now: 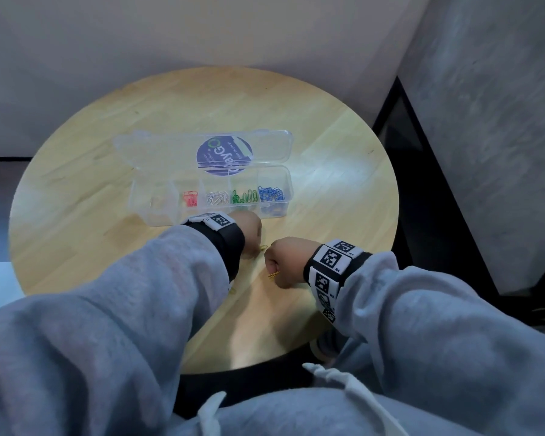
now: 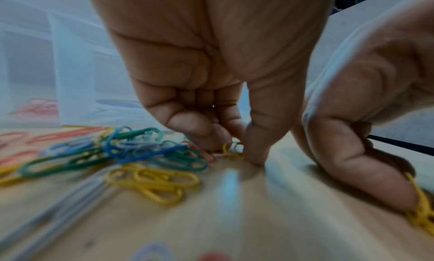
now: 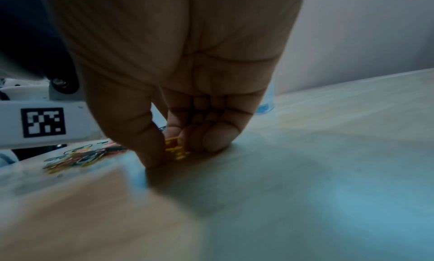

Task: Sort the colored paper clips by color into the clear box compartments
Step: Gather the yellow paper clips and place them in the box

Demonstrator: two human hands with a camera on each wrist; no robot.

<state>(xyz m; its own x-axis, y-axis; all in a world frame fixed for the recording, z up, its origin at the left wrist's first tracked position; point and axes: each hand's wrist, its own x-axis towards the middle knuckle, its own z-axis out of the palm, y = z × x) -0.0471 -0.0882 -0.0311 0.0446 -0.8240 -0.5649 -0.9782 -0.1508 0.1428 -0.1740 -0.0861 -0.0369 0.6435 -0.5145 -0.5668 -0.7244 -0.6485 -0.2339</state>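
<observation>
Hands both down on the round wooden table (image 1: 328,146): right hand (image 1: 285,262) clamped on yellow paper clips (image 3: 175,148), left hand (image 1: 249,229) pinching one yellow clip (image 2: 231,150) beside the mixed pile (image 2: 122,153).

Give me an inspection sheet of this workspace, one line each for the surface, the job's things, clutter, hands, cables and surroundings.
Surface: round wooden table.
Job's things: clear box open, lid laid back; red, white, green and blue clips sorted in compartments, leftmost looks empty; mixed clip pile loose on the table.
Clutter: nothing seen.
Hands: left hand pinches a yellow clip at the pile; right hand holds a bunch of yellow clips.
Cables: nothing seen.
Surroundings: pale wall behind, grey panel to the right.
</observation>
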